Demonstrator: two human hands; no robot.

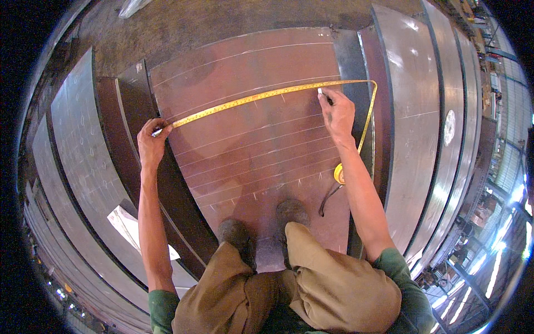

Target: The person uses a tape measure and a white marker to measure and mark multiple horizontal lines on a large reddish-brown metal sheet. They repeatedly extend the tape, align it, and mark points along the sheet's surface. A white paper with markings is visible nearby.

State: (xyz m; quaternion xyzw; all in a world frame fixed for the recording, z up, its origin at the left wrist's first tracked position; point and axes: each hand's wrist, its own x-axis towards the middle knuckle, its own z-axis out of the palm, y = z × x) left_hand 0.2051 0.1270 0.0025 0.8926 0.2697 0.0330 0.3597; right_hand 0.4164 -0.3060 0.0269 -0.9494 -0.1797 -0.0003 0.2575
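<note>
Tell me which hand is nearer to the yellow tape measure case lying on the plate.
Right. The right hand holds chalk at the tape, just above the case. The left hand pins the tape's end at the plate's far left edge.

Head-worn, facing steeply down, close over both outstretched forearms and the rust-brown steel plate (250, 128) underfoot.

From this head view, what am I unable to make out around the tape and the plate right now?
- Tape graduations: too small.
- Tape end under the left hand: covered by the fingers.
- Tip of the white marker in the right hand: too small to tell if it touches the plate.
- Tape case: partly behind the right forearm.
- Near plate edge: hidden by the knees.
</note>
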